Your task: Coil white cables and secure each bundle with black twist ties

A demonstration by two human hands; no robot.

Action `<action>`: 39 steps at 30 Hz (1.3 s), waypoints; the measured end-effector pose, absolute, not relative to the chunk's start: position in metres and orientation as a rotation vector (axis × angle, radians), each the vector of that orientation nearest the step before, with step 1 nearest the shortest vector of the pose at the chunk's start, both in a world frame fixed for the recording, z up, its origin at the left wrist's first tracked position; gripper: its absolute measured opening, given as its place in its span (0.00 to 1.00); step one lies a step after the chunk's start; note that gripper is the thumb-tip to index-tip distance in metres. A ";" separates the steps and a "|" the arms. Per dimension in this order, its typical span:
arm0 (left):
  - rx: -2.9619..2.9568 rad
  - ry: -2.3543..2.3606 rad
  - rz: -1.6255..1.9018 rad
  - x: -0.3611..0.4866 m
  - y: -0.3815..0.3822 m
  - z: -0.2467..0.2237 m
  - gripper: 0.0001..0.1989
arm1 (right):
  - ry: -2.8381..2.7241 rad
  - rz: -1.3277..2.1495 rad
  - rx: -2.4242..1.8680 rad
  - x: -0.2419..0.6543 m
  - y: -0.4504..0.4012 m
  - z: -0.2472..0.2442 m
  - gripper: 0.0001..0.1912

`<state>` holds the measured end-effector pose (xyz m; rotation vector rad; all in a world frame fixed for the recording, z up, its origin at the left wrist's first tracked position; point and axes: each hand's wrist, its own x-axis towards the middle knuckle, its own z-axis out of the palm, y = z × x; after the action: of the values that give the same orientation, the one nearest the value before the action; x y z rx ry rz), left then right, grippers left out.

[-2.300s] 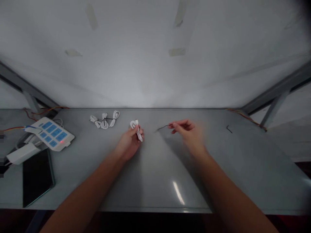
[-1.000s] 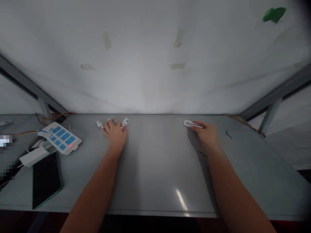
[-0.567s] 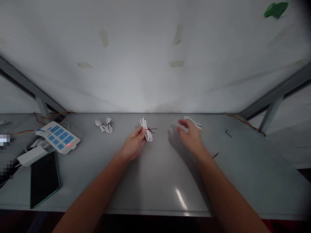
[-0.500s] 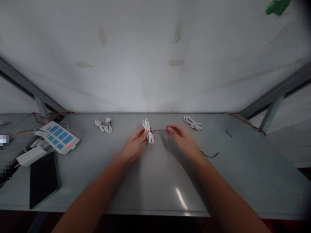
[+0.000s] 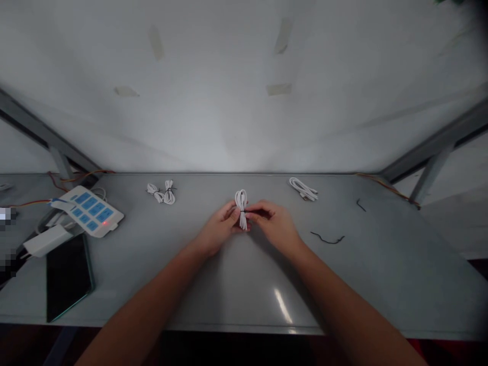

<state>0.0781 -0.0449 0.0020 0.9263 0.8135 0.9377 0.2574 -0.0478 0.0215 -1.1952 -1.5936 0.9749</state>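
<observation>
My left hand (image 5: 218, 229) is closed on a coiled white cable (image 5: 241, 201), held nearly upright over the middle of the table. A thin black twist tie (image 5: 243, 211) wraps the coil around its waist. From the right, the thumb and forefinger of my right hand (image 5: 276, 226) pinch the twist tie close against the coil; its ends are hidden by the fingers. Two tied white cable bundles (image 5: 162, 193) lie together at the back left. Another coiled white cable (image 5: 303, 189), with no tie visible on it, lies at the back right.
Loose black twist ties (image 5: 328, 240) lie on the table to the right. At the left are a white power strip (image 5: 87, 211) with blue sockets and a lit red light, a white charger (image 5: 48, 241) and a dark tablet-like device (image 5: 70, 277). A wall rises behind the table (image 5: 244, 305).
My right hand has moved left to the coil and pinches the twist tie, whose ends stuck out free before. The coil has shifted slightly right and stands more upright. The view has tilted slightly.
</observation>
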 end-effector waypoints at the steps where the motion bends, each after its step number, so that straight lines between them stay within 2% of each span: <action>1: 0.891 0.825 0.912 0.078 -0.045 0.003 0.25 | -1.639 0.918 -1.204 0.258 -0.048 0.021 0.06; 5: 0.809 0.852 0.882 0.075 -0.044 0.006 0.27 | -1.743 0.692 -1.244 0.260 -0.046 0.018 0.08; 9: 0.910 0.793 1.163 0.072 -0.043 0.013 0.30 | -1.744 0.592 -1.294 0.260 -0.045 0.017 0.06; 13: 1.272 0.785 1.200 0.072 -0.051 0.017 0.28 | -1.639 0.738 -1.256 0.256 -0.048 0.018 0.05; 16: 1.510 0.873 1.061 0.075 -0.057 0.013 0.33 | -1.505 0.915 -1.227 0.254 -0.051 0.020 0.05; 21: 1.249 0.944 1.068 0.082 -0.051 -0.001 0.20 | -1.567 0.912 -1.222 0.253 -0.052 0.026 0.04; 27: 0.783 0.803 1.057 0.082 -0.049 0.006 0.20 | -1.799 0.725 -1.218 0.260 -0.050 0.031 0.06; 39: 0.382 0.350 0.756 0.066 -0.054 0.036 0.06 | -1.874 0.469 -1.236 0.284 -0.041 0.035 0.06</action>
<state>0.0655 -0.0542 0.0362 0.3821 0.3499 0.7556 0.2844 -0.0406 0.0348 -1.2360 -1.8741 0.4690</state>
